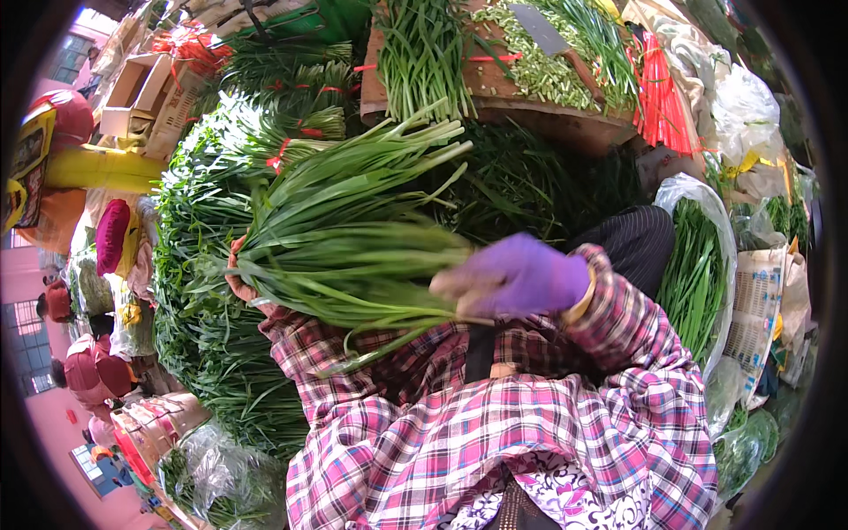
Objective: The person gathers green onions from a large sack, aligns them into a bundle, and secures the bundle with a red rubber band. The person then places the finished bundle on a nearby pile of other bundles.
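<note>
My left hand (240, 268) is closed around the leaf ends of a large loose bunch of green garlic chives (351, 205). Their pale stem ends fan out to the right. My right hand (513, 278), in a purple fingerless glove, is blurred by motion beside the bunch's lower stems; whether it grips any is unclear. Ahead, more chives (421, 59) lie across a wooden board (490, 106). A cleaver (546, 33) rests on the same board among chopped stem ends (530, 76). Red ties (662, 93) hang at its right corner.
Tied chive bundles (285, 142) are piled high along my left. Loose dark leaves (523, 179) lie below the board. On the right a plastic bag (692, 265) of chives stands beside my knee (629, 242). A cardboard box (136, 93) is at far left; people (96, 371) are beyond.
</note>
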